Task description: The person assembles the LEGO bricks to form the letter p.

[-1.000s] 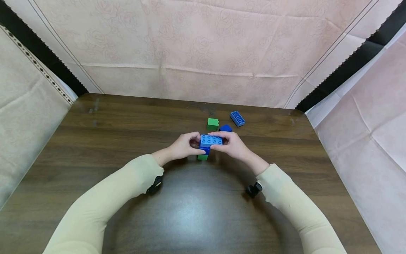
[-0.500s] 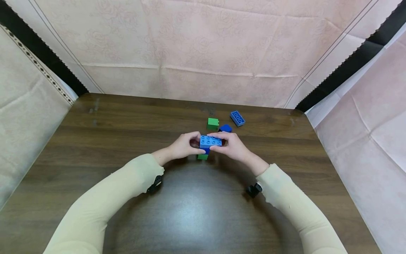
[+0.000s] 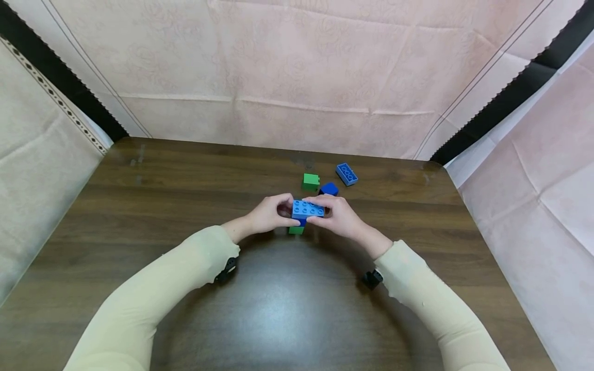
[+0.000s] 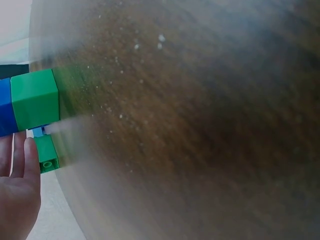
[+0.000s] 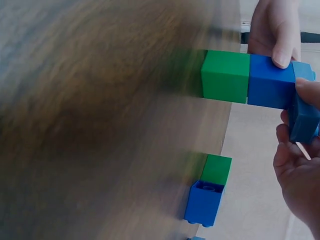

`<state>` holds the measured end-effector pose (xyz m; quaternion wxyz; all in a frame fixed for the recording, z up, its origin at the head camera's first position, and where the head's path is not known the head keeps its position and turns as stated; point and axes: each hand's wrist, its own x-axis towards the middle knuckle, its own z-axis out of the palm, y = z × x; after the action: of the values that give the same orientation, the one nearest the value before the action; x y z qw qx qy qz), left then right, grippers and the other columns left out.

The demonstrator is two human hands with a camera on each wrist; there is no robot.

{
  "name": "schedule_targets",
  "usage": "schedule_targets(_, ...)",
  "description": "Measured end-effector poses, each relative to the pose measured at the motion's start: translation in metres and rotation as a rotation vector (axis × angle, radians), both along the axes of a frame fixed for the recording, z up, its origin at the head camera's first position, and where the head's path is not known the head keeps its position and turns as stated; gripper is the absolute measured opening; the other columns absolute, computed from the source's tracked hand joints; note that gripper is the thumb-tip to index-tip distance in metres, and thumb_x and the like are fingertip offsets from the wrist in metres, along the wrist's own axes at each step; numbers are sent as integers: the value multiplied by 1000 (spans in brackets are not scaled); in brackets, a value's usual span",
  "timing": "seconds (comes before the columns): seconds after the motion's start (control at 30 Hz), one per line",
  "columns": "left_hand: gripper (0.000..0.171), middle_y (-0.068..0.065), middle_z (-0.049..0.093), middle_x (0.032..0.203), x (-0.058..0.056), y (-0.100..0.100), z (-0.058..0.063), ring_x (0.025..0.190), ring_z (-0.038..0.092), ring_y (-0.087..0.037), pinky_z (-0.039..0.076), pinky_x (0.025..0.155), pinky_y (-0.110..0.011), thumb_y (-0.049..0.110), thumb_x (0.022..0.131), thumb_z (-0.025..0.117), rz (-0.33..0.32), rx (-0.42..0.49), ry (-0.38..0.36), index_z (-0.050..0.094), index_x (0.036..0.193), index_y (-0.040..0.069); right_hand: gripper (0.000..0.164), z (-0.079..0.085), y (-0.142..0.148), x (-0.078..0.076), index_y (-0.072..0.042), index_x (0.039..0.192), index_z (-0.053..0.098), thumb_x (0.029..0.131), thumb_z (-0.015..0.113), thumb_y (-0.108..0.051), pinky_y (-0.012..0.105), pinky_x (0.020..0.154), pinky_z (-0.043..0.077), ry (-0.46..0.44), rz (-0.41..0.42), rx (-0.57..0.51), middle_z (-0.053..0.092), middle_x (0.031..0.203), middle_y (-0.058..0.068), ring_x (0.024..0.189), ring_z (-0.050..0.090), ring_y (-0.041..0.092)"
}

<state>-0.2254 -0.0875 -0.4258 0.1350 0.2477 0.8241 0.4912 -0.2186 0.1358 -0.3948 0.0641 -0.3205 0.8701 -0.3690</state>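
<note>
A small stack stands on the table: a green block (image 5: 225,76) at the bottom, a dark blue block (image 5: 270,82) on it, and a light blue studded brick (image 3: 308,208) on top. The light blue brick overhangs to the right and meets the dark blue block; whether its studs are fully seated I cannot tell. My left hand (image 3: 271,212) pinches the dark blue block from the left, thumb on the near face. My right hand (image 3: 340,215) holds the light blue brick's right end between thumb and fingers. Some fingers are hidden behind the bricks.
Just beyond the hands lie a green brick (image 3: 310,182), a dark blue block (image 3: 329,189) and a blue studded brick (image 3: 346,174). The brown wooden table (image 3: 195,180) ends at pale hanging cloth (image 3: 287,72) at the back and sides.
The light blue brick has come down slightly toward me, onto the dark blue block, with the right hand moving along. The left hand has kept its place on the dark blue block.
</note>
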Motion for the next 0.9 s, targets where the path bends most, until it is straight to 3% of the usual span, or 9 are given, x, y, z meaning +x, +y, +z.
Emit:
schedule_targets(0.2,29,-10,64,105,0,1,-2,91,60,-19,54,85,-33,18,81,73,-5,5,-5,52,98,8,43,-4,1,0,-11,125,58,84,70,-17,25,70,52,-13,4,-18,62,112,11,90,52,21)
schedule_targets(0.43,28,-10,64,106,1,1,-1,91,61,-19,54,86,-32,16,81,73,3,8,2,52,97,8,49,-2,-5,-2,-9,127,55,82,72,-21,38,89,48,-16,-7,-57,55,125,10,108,48,24)
schedule_targets(0.67,26,-10,65,106,1,1,-1,93,62,-19,54,85,-32,14,82,73,-8,19,14,53,98,8,41,-1,-18,-5,-7,118,63,81,73,-21,32,83,50,55,1,-102,61,113,9,105,49,21)
schedule_targets(0.9,26,-10,65,105,0,0,-2,93,63,-20,54,85,-31,14,81,73,-8,22,19,53,98,8,32,-1,-24,-5,-7,110,66,81,73,-19,34,83,49,60,11,-93,62,108,8,100,51,22)
